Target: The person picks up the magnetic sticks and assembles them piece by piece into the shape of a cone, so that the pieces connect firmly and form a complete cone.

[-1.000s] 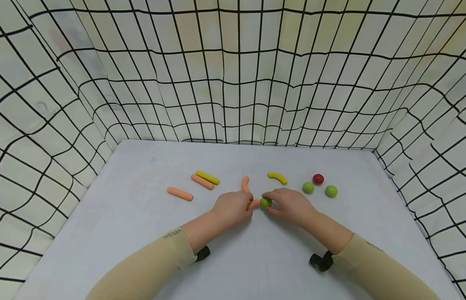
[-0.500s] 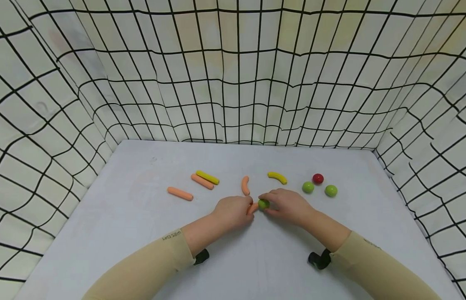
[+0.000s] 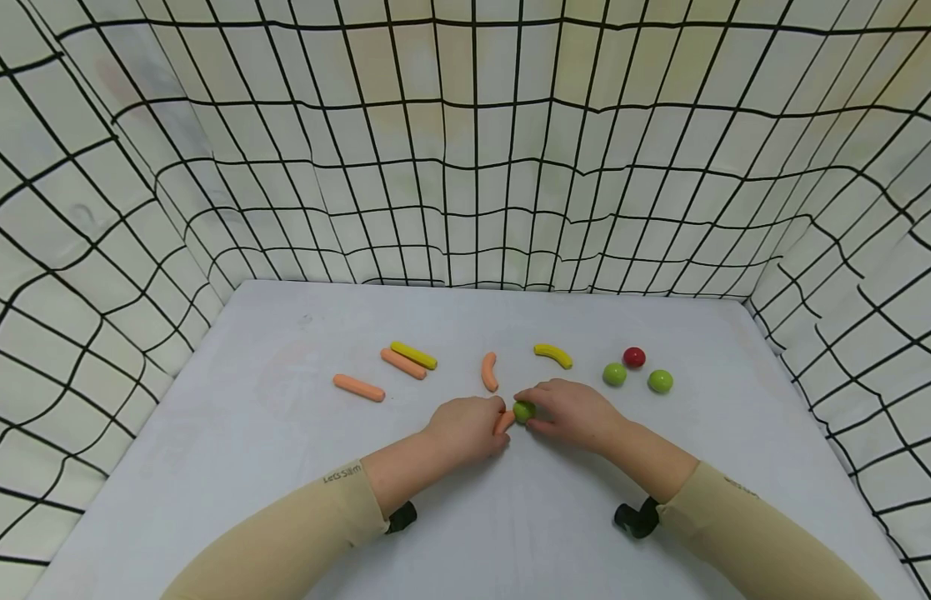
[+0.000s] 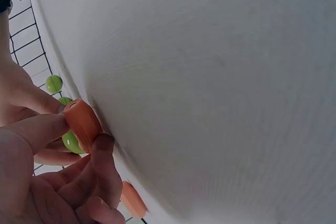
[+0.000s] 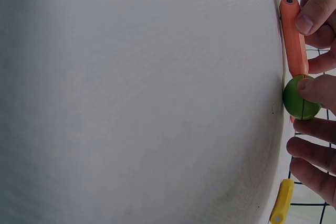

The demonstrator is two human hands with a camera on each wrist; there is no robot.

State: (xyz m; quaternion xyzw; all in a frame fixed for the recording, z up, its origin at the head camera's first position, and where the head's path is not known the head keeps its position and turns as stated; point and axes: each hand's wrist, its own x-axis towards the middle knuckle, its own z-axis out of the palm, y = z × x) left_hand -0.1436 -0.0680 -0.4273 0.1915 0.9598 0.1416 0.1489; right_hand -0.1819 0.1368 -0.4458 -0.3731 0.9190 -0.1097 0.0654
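Observation:
My left hand (image 3: 468, 427) pinches an orange stick (image 3: 504, 422) between thumb and fingers. A small hole shows in one end of this orange stick (image 4: 83, 121) in the left wrist view. My right hand (image 3: 573, 412) holds a green ball (image 3: 523, 412), thumb on one side and fingers on the other. In the right wrist view the green ball (image 5: 301, 98) meets the stick's far end; whether they are joined I cannot tell. A short curved orange piece (image 3: 489, 372) lies just beyond the left hand.
Two straight orange sticks (image 3: 358, 387) and a yellow stick (image 3: 413, 355) lie at the left. A curved yellow piece (image 3: 553, 356) lies beyond the right hand. Two green balls (image 3: 615, 374) and a red ball (image 3: 633, 357) sit at the right. Black netting (image 3: 476, 167) surrounds the white table (image 3: 285, 333).
Both hands have shifted slightly left and nearer, keeping the orange stick and green ball together. The held stick is angled more toward me. The curved orange piece now shows whole.

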